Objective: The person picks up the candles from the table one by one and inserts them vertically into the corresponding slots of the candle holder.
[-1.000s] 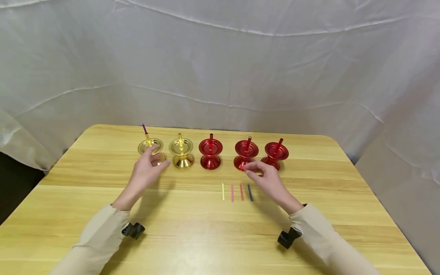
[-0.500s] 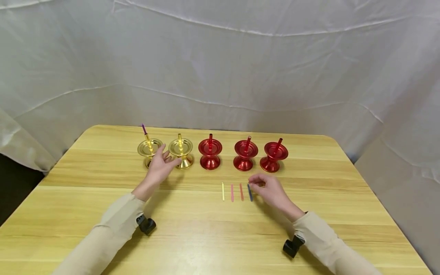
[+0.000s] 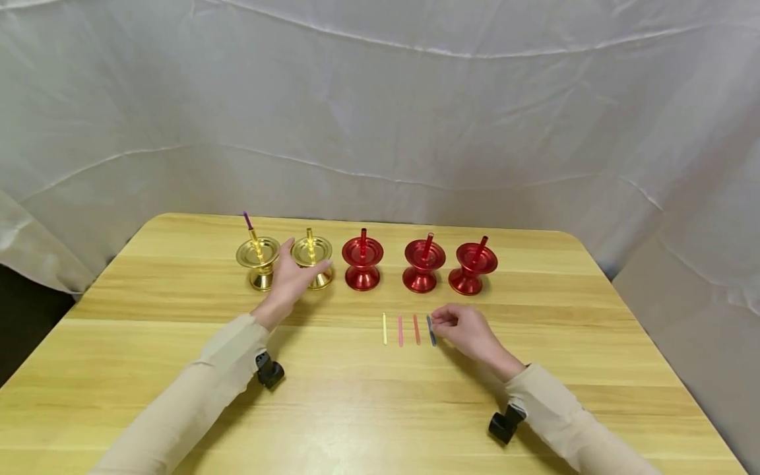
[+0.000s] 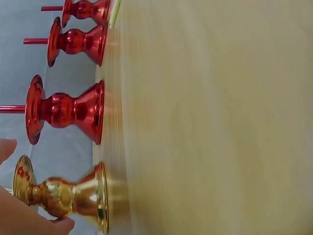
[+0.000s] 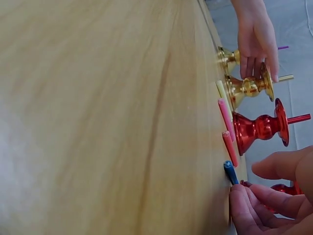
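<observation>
Five holders stand in a row across the far part of the wooden table (image 3: 356,409), gold ones on your left, red ones toward your right. Your left hand (image 3: 289,282) is at the second gold holder (image 3: 321,247), fingers spread and thumb held well away from them, part of the holder between; cannot tell whether any fingertip touches the metal. Just left of it stands the first gold holder (image 3: 258,254), with a purple stick (image 3: 247,220) in the top of its tube, leaning a little left.

Your right hand (image 3: 468,328) is down at the blue stick (image 5: 229,170), fingers bent, tips at the stick's side (the right wrist view shows a gap between the raised digit and those below, but the hand hides part of the stick). Cannot tell whether you are pinching it. Blue lies on the table, rightmost of four; leftward from it, set apart and roughly parallel, come the coral stick (image 3: 417,330), the pink stick (image 3: 400,331) and the yellow stick (image 3: 384,329).

Beyond the sticks, left to right: first red holder (image 3: 362,278), second red holder (image 3: 420,282), third red holder (image 3: 466,284), a tube rising from each dish. Pale cloth (image 3: 380,119) hangs behind the table; you wear beige sleeves (image 3: 190,389)
</observation>
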The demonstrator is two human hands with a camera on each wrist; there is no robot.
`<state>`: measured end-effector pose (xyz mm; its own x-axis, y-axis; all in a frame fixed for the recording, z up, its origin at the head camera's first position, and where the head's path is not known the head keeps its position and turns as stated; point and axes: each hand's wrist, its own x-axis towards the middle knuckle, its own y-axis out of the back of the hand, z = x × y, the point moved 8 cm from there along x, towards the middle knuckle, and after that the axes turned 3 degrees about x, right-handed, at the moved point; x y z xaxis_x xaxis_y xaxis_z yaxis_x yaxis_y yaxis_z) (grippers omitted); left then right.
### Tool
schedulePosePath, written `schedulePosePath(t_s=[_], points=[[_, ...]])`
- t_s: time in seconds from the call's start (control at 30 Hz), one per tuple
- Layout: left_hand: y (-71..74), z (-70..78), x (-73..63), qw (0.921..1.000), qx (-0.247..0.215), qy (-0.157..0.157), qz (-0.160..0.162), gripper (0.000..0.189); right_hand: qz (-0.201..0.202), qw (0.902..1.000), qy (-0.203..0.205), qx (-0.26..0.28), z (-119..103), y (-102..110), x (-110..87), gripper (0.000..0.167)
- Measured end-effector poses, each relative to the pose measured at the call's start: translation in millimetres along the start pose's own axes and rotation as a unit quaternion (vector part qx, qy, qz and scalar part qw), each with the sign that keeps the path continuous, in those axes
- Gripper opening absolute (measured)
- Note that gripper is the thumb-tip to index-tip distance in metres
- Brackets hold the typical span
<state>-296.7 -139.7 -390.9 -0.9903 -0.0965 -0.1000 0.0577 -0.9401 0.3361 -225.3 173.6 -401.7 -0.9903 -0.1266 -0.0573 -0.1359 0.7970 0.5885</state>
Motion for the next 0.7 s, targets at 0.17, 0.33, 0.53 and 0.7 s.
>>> schedulePosePath(t_s=[0.17,0.33,0.53,0.7], points=[[-0.3,0.2,0.1,0.9993,-0.031,-0.003,0.022,0.094,0.006,0.9997,0.003,-0.024,1,-1,2.6,0.013],[0.9,-2.1,1.5,0.9982,-0.051,-0.012,0.031,0.091,0.021,0.9979,0.005,-0.062,-1,0,4.8,0.011],[1.3,-4.6,2.7,0.9972,-0.068,-0.008,0.029,0.089,0.023,0.9972,0.005,-0.071,-5,-3,5.8,0.018],[1.4,-5.0,2.9,0.9971,-0.071,-0.007,0.026,0.089,0.026,0.9964,0.017,-0.079,-10,-7,6.2,0.014]])
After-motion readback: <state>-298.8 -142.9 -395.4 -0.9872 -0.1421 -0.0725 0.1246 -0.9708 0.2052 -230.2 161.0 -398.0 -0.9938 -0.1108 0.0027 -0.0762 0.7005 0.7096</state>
